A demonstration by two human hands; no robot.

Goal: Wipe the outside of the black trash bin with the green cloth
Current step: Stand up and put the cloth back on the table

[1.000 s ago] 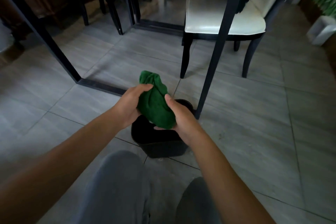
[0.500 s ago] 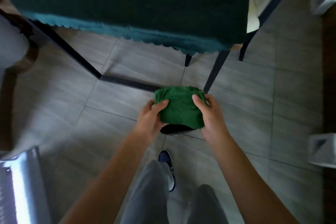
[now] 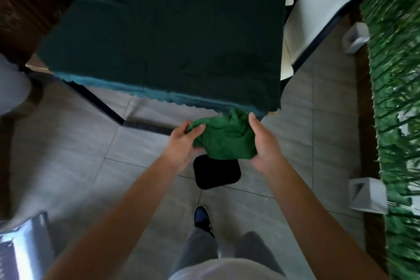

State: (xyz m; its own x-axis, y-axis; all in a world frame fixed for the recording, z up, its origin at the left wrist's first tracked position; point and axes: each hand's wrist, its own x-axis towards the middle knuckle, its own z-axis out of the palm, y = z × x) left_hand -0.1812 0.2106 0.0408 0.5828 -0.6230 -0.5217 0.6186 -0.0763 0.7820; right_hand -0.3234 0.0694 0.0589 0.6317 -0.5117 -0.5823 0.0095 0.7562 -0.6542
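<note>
Tiled floor, bin below hands.
Left hand and right hand: fingers gripping cloth above bin.

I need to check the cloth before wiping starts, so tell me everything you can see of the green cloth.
The green cloth is a soft, dark green fabric, bunched and creased rather than spread flat. It is held in the air between both hands: the left hand pinches its left edge, and the right hand cups its right side. It hangs above the black trash bin on the floor, covering the bin's far edge from this view, just in front of the table's edge.
</note>
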